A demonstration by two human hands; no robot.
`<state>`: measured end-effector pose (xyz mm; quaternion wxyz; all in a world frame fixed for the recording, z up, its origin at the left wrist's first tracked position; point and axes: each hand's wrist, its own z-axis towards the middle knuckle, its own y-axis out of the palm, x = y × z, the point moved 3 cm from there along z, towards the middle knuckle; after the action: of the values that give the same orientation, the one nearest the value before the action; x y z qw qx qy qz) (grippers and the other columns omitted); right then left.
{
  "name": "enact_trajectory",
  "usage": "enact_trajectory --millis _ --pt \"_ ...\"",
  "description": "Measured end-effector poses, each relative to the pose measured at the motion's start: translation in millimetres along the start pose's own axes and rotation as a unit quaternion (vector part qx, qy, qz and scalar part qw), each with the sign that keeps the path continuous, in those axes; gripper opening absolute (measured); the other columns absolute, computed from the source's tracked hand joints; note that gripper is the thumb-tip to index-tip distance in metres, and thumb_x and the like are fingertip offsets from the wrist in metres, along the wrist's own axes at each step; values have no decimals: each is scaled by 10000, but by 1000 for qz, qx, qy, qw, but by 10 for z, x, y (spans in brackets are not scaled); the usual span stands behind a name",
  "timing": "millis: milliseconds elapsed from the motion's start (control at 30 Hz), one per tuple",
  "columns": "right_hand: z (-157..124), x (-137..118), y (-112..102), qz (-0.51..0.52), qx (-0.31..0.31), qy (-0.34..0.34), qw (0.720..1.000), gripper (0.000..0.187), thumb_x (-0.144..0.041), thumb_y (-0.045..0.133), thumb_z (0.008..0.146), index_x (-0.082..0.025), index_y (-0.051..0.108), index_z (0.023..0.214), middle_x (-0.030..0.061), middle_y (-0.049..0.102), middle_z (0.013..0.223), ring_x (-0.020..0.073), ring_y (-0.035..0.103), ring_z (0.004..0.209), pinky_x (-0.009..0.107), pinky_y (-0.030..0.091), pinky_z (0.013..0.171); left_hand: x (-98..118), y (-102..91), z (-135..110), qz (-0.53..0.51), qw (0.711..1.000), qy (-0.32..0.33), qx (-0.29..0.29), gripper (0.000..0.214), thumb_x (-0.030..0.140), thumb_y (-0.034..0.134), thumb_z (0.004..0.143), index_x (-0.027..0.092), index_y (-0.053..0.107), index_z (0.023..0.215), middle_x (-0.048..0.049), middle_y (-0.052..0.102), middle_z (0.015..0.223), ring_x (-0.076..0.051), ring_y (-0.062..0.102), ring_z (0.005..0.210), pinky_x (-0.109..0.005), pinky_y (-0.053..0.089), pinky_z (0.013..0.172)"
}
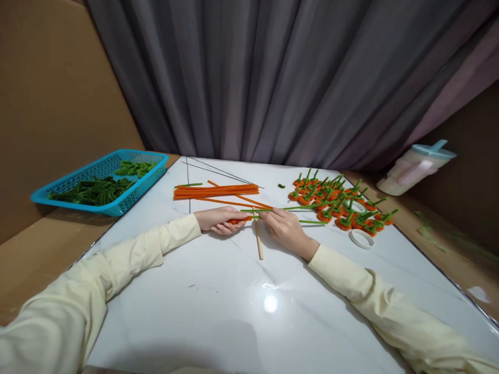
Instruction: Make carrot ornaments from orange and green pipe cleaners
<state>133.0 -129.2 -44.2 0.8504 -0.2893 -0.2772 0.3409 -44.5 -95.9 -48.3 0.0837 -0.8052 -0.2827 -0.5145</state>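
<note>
– Beyond our bench [175,311] hangs a curtain [218,78]. What could slip?
– The grip of our left hand [221,219] is closed round an orange piece [240,220], mid-bench; slackening could let it twist. Our right hand [286,229] pinches green stems [312,223]; overpulling might kink them.
– Looks?
– Fuzzy piece, mostly covered; thin, straightish stems.

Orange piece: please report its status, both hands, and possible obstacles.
Left hand closed around orange piece. Right hand pinching green stems. Possible obstacle: stick between the hands.
</note>
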Motion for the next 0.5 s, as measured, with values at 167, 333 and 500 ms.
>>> enact_trajectory --millis 167,333,500 --pt "-6 -46 20 2 -8 -55 998 192 -81 349 915 -113 536 935 32 574 643 148 476 608 272 345 564 3 58 28 36 999 15 -3 430 549 529 784 164 422 626 81 243 458 -19 176 308 -125 110 262" --pt "8 -64 15 13 -16 -52 998 166 -68 386 878 -113 531 947 29 579 652 150 458 603 280 326 546 13 73 35 32 999 18 -2 426 548 525 789 163 427 634 83 236 457 -20 176 313 -124 116 267" --pt "-7 -21 -11 24 6 -5 1000 186 -58 415 809 -134 542 923 33 609 677 155 462 605 287 325 547 4 -38 -7 -37 999 -7 -23 405 505 507 819 169 400 620 84 213 457 -24 142 314 -117 120 246"
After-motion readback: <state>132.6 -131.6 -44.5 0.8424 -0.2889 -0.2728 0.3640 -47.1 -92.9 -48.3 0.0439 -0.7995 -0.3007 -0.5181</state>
